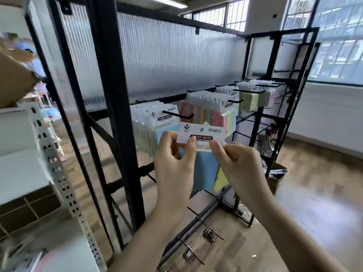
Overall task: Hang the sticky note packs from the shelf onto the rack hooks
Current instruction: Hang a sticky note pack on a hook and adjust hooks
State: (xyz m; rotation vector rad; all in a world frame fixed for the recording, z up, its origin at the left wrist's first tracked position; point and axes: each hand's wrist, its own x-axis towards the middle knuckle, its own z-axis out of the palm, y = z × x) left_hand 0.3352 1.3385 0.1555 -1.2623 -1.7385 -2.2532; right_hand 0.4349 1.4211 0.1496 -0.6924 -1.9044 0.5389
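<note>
1. Your left hand (172,154) and right hand (235,160) pinch the pack (200,137) by its header, just before the hook (178,114).
2. Misalign its hole, and the pack could snag.
3. Loosen early, and it may drop.

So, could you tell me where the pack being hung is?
Centre of the head view: both hands, left hand and right hand, pinch the pack before the nearest hook.

Two bare forearms, no sleeves in view; left hand (174,165) and right hand (238,163) without rings, watch or gloves, fingernails short and unpainted.
</note>
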